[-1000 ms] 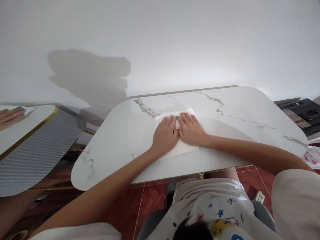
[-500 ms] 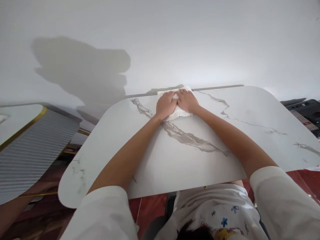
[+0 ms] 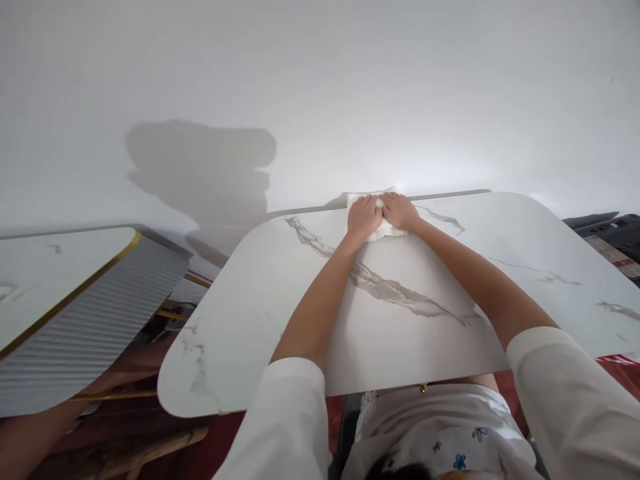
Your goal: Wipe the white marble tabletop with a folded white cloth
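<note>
A white cloth (image 3: 386,231) with a wavy near edge lies at the far edge of a white marble-patterned table (image 3: 240,320), close against the wall. My left hand (image 3: 365,217) presses down on its left part, fingers slightly bent over the fabric. Beside it, my right hand (image 3: 399,211) bears on the right part, its fingertips pointing inward. The two hands meet near the cloth's middle and cover much of it. Both arms are stretched far forward over the tabletop.
The pale wall (image 3: 320,87) rises directly behind the table. On the left stands a second marble-topped piece (image 3: 65,267) with gold trim and a ribbed grey side. Dark objects (image 3: 623,233) sit beyond the table's right end. A wooden piece (image 3: 145,450) is low at the left.
Both hands and the cloth have slid a little to the right along the table's far edge. The camera view has also shifted, so the table appears farther right and lower.
</note>
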`<state>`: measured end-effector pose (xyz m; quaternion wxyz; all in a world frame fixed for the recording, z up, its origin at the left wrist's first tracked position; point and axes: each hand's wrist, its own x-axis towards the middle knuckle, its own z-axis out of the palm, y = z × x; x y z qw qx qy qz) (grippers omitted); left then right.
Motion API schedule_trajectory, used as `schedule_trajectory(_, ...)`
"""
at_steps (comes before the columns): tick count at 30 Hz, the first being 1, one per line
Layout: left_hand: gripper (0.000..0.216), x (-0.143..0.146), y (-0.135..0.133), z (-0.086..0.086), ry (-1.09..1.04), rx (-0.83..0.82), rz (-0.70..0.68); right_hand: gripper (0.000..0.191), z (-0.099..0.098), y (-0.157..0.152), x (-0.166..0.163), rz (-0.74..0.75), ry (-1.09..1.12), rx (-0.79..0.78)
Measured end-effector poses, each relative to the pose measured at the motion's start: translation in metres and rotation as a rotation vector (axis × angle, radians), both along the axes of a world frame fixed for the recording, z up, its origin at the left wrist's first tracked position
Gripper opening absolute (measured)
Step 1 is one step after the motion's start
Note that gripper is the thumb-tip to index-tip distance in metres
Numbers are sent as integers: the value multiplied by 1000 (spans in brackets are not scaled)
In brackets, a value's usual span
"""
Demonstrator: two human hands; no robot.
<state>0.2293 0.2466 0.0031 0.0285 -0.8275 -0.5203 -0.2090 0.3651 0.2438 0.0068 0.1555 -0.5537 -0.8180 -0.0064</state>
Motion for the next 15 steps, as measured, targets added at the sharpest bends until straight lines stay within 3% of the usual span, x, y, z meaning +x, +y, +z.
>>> schedule_trajectory(9,39,3,-23,-4,-2,10,-138,53,-1,-41,6,-89,16,2)
schedule_trajectory(15,43,-4,-52,-6,8,17,-180,53,-1,-79,-1,-127,-13,8)
